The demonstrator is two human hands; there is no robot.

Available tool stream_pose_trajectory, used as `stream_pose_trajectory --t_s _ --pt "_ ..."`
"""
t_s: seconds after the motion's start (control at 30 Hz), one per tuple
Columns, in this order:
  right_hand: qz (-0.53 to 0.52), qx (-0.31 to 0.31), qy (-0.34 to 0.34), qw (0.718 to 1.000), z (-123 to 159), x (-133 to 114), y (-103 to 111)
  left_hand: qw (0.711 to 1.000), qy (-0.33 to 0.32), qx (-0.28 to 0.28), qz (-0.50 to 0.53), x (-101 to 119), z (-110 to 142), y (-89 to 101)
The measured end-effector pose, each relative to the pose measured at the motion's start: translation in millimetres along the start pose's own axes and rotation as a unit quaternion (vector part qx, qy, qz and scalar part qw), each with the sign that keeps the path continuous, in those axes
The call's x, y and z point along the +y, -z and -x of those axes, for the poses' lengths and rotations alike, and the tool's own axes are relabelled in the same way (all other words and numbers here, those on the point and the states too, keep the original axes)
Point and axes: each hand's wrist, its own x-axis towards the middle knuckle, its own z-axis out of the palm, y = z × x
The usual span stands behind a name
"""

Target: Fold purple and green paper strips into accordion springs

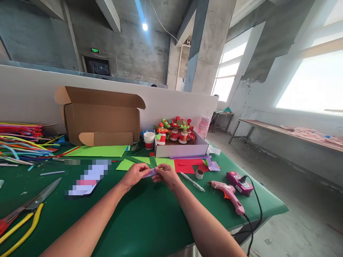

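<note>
Between my two hands, above the green tabletop, is a small strip of light purple paper (149,173). My left hand (136,175) pinches its left end between thumb and fingers. The other end is pinched by my right hand (166,175), whose fingertips cover part of it. Just beyond my fingers a dark green paper strip (152,161) lies over a light green sheet (128,164). Red paper (184,166) lies past my right hand, and a white pen (192,182) rests to its right.
A pink glue gun (227,192) with a black cord lies at right, near a roll of tape (199,174). Large scissors (32,207) and a phone (89,177) are at left. Behind stand a white box (182,150) of red-green figures, paper cups (149,140) and a cardboard box (102,119).
</note>
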Motion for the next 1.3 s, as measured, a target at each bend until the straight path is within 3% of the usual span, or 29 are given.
stream_pose_trajectory --t_s 0.13,0.87,1.3 --pt "-0.019 -0.011 0.007 1.0 -1.5 2.8 -1.4 1.0 0.014 -0.018 -0.006 0.5 0.8 -1.2" --pt "-0.049 -0.003 -0.038 0.998 -1.2 0.2 0.3 1.0 -0.012 0.008 -0.011 -2.7 -0.8 1.1" --pt "-0.076 -0.002 -0.03 0.997 -3.9 5.5 -3.6 0.997 -0.009 0.07 0.026 -5.4 -3.2 0.1"
